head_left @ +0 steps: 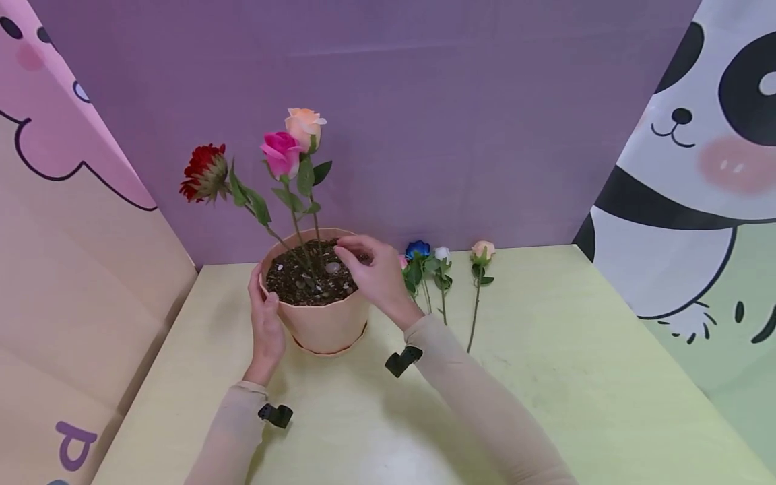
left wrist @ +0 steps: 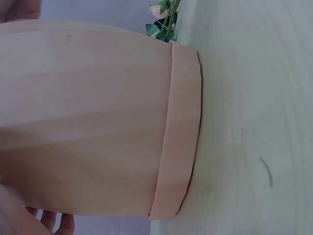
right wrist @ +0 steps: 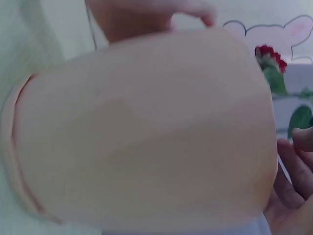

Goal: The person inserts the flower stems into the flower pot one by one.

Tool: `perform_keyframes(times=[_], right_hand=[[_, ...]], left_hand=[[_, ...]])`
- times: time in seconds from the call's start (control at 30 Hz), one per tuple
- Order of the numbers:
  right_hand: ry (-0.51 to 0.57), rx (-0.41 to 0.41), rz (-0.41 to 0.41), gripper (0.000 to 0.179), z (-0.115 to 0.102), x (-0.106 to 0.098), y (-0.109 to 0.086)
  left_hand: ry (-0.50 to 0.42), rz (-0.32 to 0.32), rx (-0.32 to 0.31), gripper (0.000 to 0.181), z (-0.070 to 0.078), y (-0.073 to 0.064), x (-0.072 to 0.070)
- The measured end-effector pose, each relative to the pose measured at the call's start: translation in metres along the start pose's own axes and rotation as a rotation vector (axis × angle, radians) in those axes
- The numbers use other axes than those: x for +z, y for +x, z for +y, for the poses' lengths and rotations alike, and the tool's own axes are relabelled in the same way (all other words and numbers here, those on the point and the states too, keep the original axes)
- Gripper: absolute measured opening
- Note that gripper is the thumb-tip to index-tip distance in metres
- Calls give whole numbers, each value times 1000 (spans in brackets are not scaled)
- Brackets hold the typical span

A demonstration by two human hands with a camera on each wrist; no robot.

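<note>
A pinkish-beige flowerpot (head_left: pixel 321 327) full of dark soil (head_left: pixel 291 286) stands on the table, with a red flower (head_left: pixel 205 174), a pink rose (head_left: pixel 281 155) and a peach rose (head_left: pixel 305 128) upright in it. My left hand (head_left: pixel 267 330) holds the pot's left side, thumb near the rim and fingers round the outer wall (left wrist: pixel 83 117). Over the right part of the soil is my right hand (head_left: pixel 382 276), its thumb and fingertips close together. I see nothing between them. A pale stone (head_left: pixel 333 267) lies on the soil below these fingertips. The right wrist view shows this hand (right wrist: pixel 293 196) beside the rim.
Right of the pot, several loose flowers lie on the table (head_left: pixel 545 377): a blue rose (head_left: pixel 417 250), a white rose (head_left: pixel 442 254), a peach rose (head_left: pixel 483 250) and a partly hidden pink one. A purple backdrop (head_left: pixel 424 135) rises behind the table.
</note>
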State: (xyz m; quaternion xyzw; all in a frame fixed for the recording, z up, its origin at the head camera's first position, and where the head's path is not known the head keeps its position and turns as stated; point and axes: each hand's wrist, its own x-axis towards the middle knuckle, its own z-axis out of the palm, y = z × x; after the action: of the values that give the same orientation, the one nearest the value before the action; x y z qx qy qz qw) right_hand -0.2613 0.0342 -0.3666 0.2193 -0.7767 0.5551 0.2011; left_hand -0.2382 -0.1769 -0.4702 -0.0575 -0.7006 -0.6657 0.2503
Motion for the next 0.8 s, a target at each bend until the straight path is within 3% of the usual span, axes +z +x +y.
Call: perform_keyframes(times=[0.23,0.53,0.8], right_hand=[[-20,-2,140,15,29,-31,-5],[-82,119,163,20,68,-72,-19],[-168,256,117,29,98,-113,-32]], left_hand=[[-33,-7,-1,72,0,1,-1],[-12,-12,-2,72,0,1,-2],[-10,-10,-5,74,0,1,-2]])
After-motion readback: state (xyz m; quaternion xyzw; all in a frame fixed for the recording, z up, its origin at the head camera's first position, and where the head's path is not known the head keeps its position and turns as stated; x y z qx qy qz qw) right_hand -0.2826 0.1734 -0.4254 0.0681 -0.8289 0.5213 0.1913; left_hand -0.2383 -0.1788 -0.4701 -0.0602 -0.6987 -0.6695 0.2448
